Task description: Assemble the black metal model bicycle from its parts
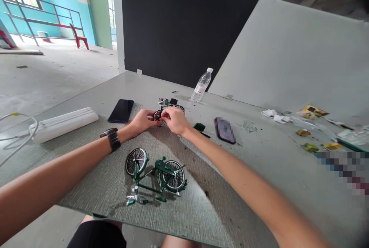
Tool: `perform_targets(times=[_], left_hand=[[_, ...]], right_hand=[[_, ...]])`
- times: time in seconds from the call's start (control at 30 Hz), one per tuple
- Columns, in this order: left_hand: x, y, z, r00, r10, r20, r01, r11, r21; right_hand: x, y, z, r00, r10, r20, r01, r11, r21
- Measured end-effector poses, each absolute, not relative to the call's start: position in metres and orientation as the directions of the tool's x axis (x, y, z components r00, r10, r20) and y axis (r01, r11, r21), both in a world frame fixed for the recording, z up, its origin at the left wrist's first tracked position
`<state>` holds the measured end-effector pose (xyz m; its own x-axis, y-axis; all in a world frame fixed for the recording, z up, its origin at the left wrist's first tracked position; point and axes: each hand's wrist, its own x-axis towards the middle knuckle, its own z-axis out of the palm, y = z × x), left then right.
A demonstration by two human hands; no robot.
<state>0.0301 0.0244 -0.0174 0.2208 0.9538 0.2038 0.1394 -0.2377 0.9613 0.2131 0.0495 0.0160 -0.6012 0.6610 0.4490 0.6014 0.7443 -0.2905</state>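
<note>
Beyond the middle of the table, a small black model bicycle [179,108] stands between my two hands. My left hand [142,120] has thumb and fingers closed around its near wheel from the left. From the right, my right hand [176,121] pinches at the same wheel, and its fingers hide part of the frame. Nearer to me is a green model bicycle [148,186] with black spoked wheels and silver handlebars pointing toward me; neither hand touches it. A small dark green piece [199,127] lies just right of my right wrist.
A dark blue phone [121,110] and a long white power strip [67,123] with a cable lie left. A tilted-looking water bottle [202,85] stands behind. Right are another phone [225,130], crumpled tissue [275,116] and plastic packaging [313,110]. A partition [184,29] borders the table's back.
</note>
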Motion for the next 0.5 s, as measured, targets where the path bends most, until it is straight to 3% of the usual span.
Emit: perform_targets(times=[0.3, 0.5], left_hand=[[0.031, 0.023, -0.015, 0.22, 0.956, 0.195, 0.106, -0.222, 0.969], [0.03, 0.028, -0.024, 0.228, 0.95, 0.213, 0.088, -0.238, 0.967]], right_hand=[[0.217, 0.052, 0.021, -0.725, 0.556, 0.406, 0.554, 0.821, -0.137], [0.217, 0.057, 0.042, -0.914, 0.341, 0.218, 0.39, 0.888, 0.246]])
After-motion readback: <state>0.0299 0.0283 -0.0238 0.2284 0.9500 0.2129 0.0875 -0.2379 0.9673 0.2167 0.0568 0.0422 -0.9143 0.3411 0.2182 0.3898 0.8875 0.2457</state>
